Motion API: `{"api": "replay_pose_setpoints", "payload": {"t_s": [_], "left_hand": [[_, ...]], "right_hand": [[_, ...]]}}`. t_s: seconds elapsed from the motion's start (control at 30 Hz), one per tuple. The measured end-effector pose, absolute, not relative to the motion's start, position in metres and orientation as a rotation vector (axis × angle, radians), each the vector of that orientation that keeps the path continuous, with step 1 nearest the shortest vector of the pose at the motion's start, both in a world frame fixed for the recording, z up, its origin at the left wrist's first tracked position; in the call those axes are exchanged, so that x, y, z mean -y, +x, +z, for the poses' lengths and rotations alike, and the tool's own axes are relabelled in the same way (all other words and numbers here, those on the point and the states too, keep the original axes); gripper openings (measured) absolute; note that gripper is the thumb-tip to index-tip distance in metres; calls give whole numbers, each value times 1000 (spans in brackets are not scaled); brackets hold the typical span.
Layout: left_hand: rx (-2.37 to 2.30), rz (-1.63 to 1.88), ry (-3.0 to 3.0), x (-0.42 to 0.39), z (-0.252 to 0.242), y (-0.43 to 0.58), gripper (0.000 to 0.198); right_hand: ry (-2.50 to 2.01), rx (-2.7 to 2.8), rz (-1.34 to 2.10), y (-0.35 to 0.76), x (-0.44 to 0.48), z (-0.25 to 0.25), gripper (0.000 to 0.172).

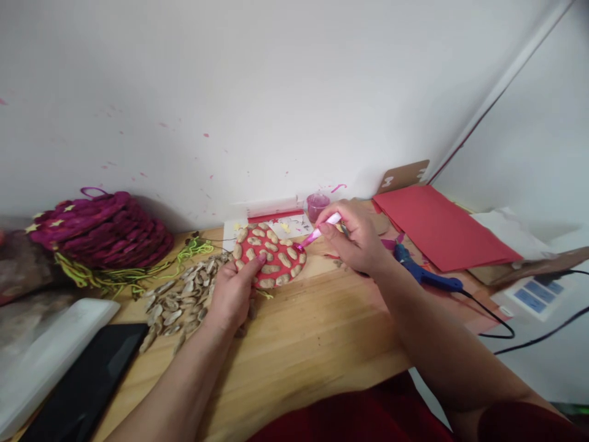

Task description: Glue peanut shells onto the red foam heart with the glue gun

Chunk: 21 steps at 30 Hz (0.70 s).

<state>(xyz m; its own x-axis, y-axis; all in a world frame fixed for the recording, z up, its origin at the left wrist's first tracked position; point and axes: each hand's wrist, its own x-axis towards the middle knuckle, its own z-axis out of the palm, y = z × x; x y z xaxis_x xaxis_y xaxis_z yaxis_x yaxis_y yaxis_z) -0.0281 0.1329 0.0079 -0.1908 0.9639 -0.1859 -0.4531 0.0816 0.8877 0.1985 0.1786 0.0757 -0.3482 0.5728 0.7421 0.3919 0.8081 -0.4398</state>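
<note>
My left hand (235,288) grips the near left edge of a round red disc (277,248), its thumb lying on top. Peanut shells (271,269) cover the face of the disc, which is tilted up off the table. In my right hand (352,236) is a paintbrush (317,233) with a white handle and a magenta tip. That tip meets the right rim of the disc, by the peanut shells there. Behind the brush stands a small clear cup (317,205) stained pink inside.
Loose peanut shells (184,298) lie left of my left hand, beside a black phone (87,380). Stacked purple braided pieces (110,230) sit at the back left. To the right are a blue glue gun (427,276) with its cord and red sheets (444,224).
</note>
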Motion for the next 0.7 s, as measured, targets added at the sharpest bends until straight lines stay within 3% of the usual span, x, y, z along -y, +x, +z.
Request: {"api": "replay_pose_setpoints", "payload": {"t_s": [0.7], "left_hand": [[-1120,1402,667,-134,7,-30,31]], "right_hand": [[-593,2077,187,195,-176,79,6]]}}
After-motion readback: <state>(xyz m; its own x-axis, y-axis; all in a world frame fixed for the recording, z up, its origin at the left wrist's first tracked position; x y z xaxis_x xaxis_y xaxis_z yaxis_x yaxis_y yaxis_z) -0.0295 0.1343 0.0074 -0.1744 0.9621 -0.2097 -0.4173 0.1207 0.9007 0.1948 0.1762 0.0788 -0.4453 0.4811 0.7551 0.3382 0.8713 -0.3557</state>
